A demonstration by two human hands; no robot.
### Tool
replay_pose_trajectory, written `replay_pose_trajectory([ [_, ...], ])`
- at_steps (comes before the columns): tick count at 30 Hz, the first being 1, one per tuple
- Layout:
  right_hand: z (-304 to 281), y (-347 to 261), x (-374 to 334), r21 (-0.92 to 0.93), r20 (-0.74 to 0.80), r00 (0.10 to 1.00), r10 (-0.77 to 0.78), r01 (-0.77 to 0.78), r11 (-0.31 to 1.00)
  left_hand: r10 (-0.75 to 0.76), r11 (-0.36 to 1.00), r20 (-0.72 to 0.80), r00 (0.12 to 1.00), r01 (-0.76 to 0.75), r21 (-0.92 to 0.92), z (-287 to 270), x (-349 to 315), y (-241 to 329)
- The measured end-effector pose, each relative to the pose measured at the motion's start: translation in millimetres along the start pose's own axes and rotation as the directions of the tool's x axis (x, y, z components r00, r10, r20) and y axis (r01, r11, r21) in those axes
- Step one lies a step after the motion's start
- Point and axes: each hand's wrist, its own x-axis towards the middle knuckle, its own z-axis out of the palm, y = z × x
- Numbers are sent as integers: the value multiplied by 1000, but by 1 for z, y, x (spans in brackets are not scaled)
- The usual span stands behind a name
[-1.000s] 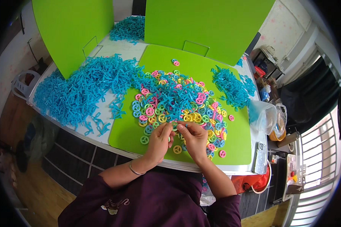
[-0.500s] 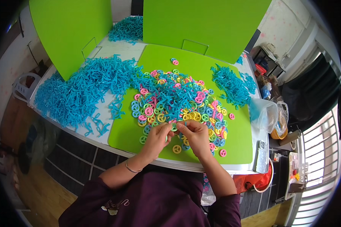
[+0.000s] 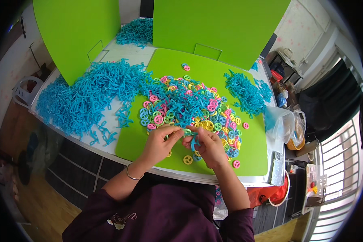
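Close together over the front of a green mat [image 3: 137,141], both my hands are closed in pinches. My left hand [image 3: 160,144] grips a small green plastic wheel [image 3: 187,132] at its edge. In my right hand [image 3: 210,148] is a blue forked plastic piece [image 3: 194,142], its end up against the green wheel. Whether the two parts are joined cannot be made out. Just beyond my fingers lies a heap of pink, yellow, green and blue wheels [image 3: 209,125], with blue pieces [image 3: 185,107] piled on top. A single yellow wheel [image 3: 188,160] rests below my hands.
A big mound of blue pieces [image 3: 88,97] covers the table's left side. Smaller piles sit at the right [image 3: 246,92] and back [image 3: 135,32]. Upright green boards [image 3: 218,28] stand behind. A phone [image 3: 276,167] and a clear plastic bag [image 3: 278,123] are along the right edge.
My right hand has turned, and the blue piece now shows below its fingers beside the green wheel. My left hand has shifted slightly left and down, still pinching the wheel.
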Motion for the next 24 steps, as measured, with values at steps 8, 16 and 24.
replay_pose_trajectory([
  [8, -7, -6, -5, -841, 408, 618, -672, 540, -15, -390, 793, 128, 912, 403, -456, -7, 4, 5],
  [16, 0, -13, -13, -655, 755, 526, -391, 589, -474, -481, 626, 292, 827, 557, -546, -8, 1, -1],
  [24, -5, -8, -10, -671, 730, 427, -534, 596, -440, -471, 657, 355, 808, 589, -470, 0, 1, -4],
])
